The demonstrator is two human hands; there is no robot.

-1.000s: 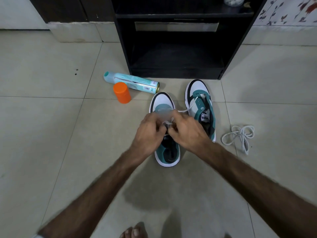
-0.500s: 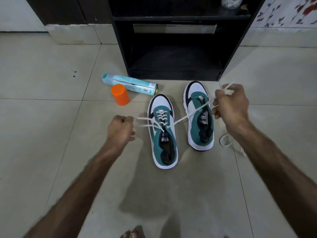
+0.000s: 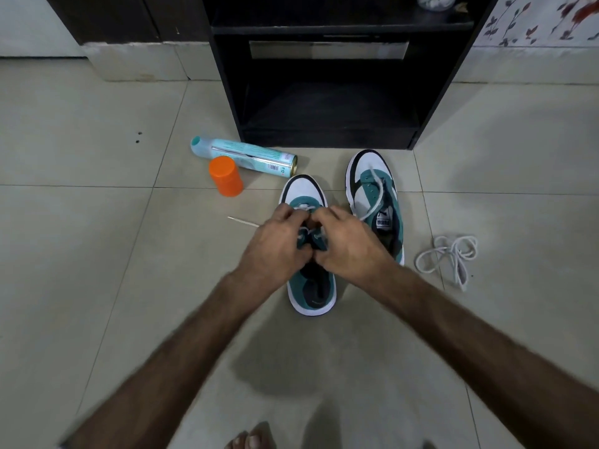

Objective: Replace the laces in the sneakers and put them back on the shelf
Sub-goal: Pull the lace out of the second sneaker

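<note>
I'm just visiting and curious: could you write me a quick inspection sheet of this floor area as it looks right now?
Surface: pale tiled floor.
Job's things: near sneaker being laced; far sneaker with one lace end trailing across it; loose lace coiled on the tiles.
Clutter: spray can lying down; orange cap beside it.
Hands: left hand and right hand both over the near sneaker, fingers curled at its lace.
Cables: nothing seen.
Surroundings: black shelf just behind the sneakers; floral wall.
</note>
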